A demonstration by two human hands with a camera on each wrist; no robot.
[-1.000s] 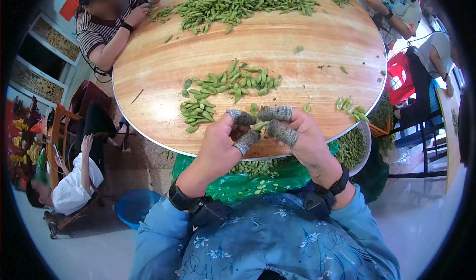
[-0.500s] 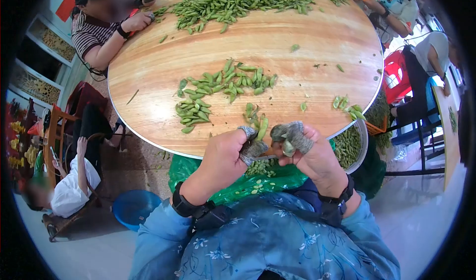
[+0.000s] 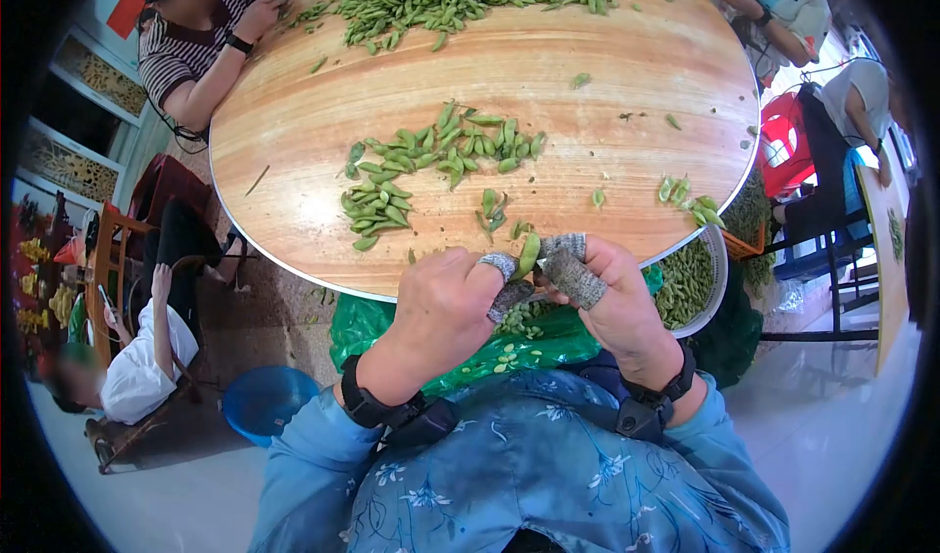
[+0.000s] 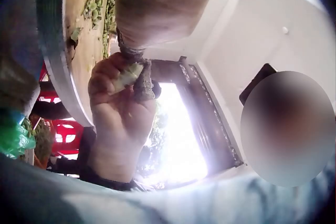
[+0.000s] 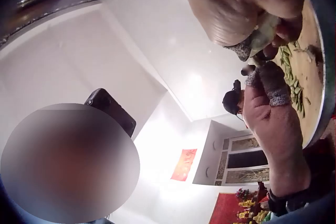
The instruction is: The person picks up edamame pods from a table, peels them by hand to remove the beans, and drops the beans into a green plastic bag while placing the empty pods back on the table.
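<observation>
Round table (image 3: pixel 323 102): wood-grain top w/ pale rim; others sit around it, incl. striped shirt (image 3: pixel 186 53) at far L.
Far pile (image 3: pixel 470 9): big heap of green pods, far side of top.
Near cluster (image 3: pixel 450 146): smaller loose spread, L of centre; leafy bits (image 3: pixel 493 210) just below it.
R-edge pods (image 3: pixel 695 205): handful nr rim.
Below near rim: green plastic bag (image 3: pixel 357 333) w/ loose beans (image 3: pixel 526 320); pale basket (image 3: pixel 722 279) of pods to R.
L grip (image 3: pixel 441 293): narrow; thumb + index pinch a green pod (image 3: pixel 530 251). Grey wraps (image 3: pixel 578 277) on digits of both hands.
Pod posn: roughly upright, btwn the hands, held over table's near edge.
R grip (image 3: pixel 627 293): digits curled round pale green piece (image 4: pixel 127 76), per wrist views; bean or husk, can't tell.
Contact: R fingertips right by pod; touching or not, can't tell.
Step (judged): prob. opening pods by hand, one at a time; this pod looks intact.
Next move (judged): calls for L pinch kept steady, R thumb + index freed of pale piece, then pressure along pod seam. Too hard a squeeze might shoot beans out.
</observation>
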